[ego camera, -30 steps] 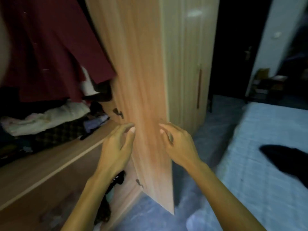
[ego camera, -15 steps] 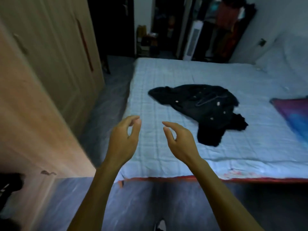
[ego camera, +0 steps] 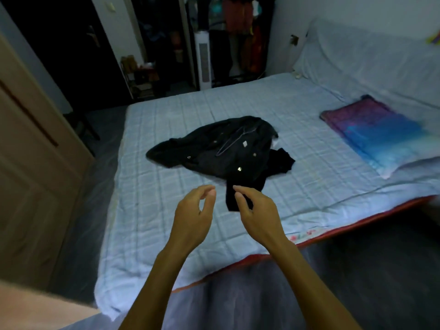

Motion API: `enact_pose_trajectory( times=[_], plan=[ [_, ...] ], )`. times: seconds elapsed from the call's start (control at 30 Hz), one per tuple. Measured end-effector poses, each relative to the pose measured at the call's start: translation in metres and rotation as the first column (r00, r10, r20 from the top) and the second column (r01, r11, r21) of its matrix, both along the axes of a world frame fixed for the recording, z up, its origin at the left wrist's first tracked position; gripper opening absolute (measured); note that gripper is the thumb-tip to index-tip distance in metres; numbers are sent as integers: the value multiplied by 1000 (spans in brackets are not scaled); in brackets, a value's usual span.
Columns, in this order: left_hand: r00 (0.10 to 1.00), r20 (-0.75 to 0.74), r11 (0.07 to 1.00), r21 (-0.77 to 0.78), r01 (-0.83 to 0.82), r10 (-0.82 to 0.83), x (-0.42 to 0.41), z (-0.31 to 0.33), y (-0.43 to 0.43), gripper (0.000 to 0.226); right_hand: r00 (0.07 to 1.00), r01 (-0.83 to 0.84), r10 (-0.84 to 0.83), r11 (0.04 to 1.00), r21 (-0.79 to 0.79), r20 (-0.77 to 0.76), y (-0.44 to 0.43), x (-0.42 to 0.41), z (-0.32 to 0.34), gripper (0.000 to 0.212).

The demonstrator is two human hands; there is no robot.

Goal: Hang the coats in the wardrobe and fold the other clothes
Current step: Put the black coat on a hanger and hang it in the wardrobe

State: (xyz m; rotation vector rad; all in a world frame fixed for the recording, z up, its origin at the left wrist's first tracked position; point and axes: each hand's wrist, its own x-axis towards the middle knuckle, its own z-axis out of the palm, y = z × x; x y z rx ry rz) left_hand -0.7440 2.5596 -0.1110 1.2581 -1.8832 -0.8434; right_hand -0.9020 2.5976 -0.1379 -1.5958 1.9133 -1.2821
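A black coat (ego camera: 221,151) with metal snaps lies crumpled in the middle of the bed (ego camera: 166,194), a thin wire hanger (ego camera: 234,141) resting on top of it. My left hand (ego camera: 194,216) hovers over the near part of the bed, fingers loosely curled and empty. My right hand (ego camera: 258,214) floats beside it, also empty, its fingertips just short of the coat's nearest sleeve end. The wooden wardrobe (ego camera: 31,177) stands at the left edge of the view.
A folded purple and blue blanket (ego camera: 378,129) lies on the bed's right side near a pillow (ego camera: 409,167). Behind the bed stand a white tower fan (ego camera: 203,63) and a rack of hanging clothes (ego camera: 238,32). A dark doorway opens at the back left.
My view swung from the wardrobe door to the bed. Both hands left the door edge and now hover over the bed, closer to the black coat.
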Motion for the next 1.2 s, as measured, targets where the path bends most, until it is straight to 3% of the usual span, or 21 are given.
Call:
enact_pose_trajectory(
  times=[0.17, 0.37, 0.53, 0.77, 0.97, 1.2],
  plan=[
    [998, 29, 999, -4, 48, -48, -78, -3, -25, 28, 997, 71, -72, 997, 27, 35, -18, -86, -4, 27],
    [998, 43, 999, 26, 42, -43, -117, -14, -67, 18, 991, 65, -72, 996, 61, 111, -59, -123, -28, 26],
    [999, 44, 998, 65, 3, -6, -143, -33, -127, 23, 1000, -11, 9, 991, 136, 15, -110, -141, -46, 28],
    [997, 12, 987, 141, 73, -75, -202, -62, -243, 28, 994, 18, 9, 968, 250, -107, -212, -193, -44, 30],
    [995, 22, 983, 158, 89, -93, -235, -72, -343, 26, 993, 45, -12, 958, 283, -117, -299, -223, -47, 31],
    [991, 111, 973, 225, 44, -70, -255, -109, -438, 24, 996, -34, 63, 913, 406, -59, -385, -237, -88, 32]
  ],
)
